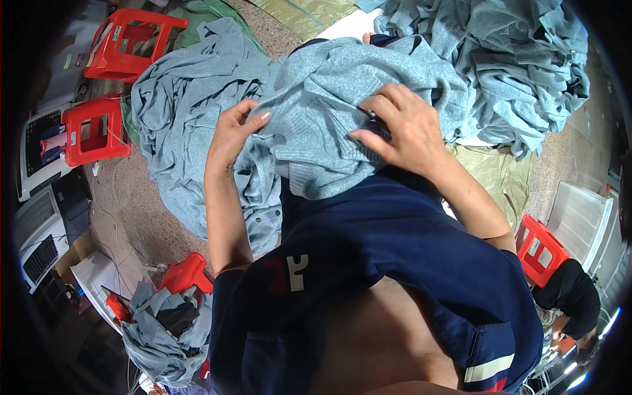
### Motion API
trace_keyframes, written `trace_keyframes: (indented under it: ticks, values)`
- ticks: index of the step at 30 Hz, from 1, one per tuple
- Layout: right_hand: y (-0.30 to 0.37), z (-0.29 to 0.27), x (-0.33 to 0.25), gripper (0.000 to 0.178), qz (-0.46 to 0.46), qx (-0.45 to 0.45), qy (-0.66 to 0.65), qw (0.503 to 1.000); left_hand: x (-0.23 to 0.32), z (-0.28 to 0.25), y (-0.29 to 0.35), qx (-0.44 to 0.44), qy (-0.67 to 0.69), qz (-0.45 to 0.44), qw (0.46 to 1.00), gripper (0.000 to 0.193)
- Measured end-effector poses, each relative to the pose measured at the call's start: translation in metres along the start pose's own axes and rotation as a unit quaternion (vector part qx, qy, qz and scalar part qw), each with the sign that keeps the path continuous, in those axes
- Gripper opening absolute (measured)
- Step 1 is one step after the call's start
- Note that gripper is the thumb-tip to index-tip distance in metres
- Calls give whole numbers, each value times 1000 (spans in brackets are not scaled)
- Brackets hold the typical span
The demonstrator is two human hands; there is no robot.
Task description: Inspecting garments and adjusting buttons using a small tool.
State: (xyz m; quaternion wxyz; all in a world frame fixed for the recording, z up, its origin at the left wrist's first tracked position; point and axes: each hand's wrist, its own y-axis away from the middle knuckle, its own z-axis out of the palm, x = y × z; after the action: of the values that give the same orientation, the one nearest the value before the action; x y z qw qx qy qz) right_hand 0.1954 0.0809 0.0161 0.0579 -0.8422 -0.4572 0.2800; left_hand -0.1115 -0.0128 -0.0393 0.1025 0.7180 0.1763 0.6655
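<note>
A light blue-grey knitted sweater (322,72) lies bunched over my lap, its ribbed band turned toward me. My left hand (234,135) pinches the sweater's left edge between thumb and fingers. Over the right side of the knit, my right hand (408,128) has bent fingers and a thumb pointing left. A small dark thing shows between that thumb and the fingers, mostly hidden by them; I cannot make out its kind. More knitwear of the same colour (178,99) hangs in a heap at the left, with buttons showing on its lower part.
Another large pile of blue-grey knitwear (526,72) lies at the far right. Red plastic stools (131,43) stand along the left. At the lower left, knit pieces (161,342) are heaped beside a red stool (187,273). A person in black (573,299) is at the right edge.
</note>
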Motion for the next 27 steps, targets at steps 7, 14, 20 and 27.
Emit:
trace_keyframes:
  ticks: [7, 14, 20, 27]
  values:
    - [-17, 16, -14, 33, 81, -11, -4, 997, 25, 8, 16, 59, 175, 44, 982, 14]
    - [-7, 5, -9, 21, 85, -78, -55, 992, 29, 10, 15, -2, 260, 74, 963, 17]
    - [-3, -2, 2, 39, 173, 74, -133, 973, 43, 23, 14, -5, 362, 67, 930, 23]
    - [-37, -35, -15, 27, -146, 188, -39, 970, 102, 69, 23, -21, 311, 119, 943, 21]
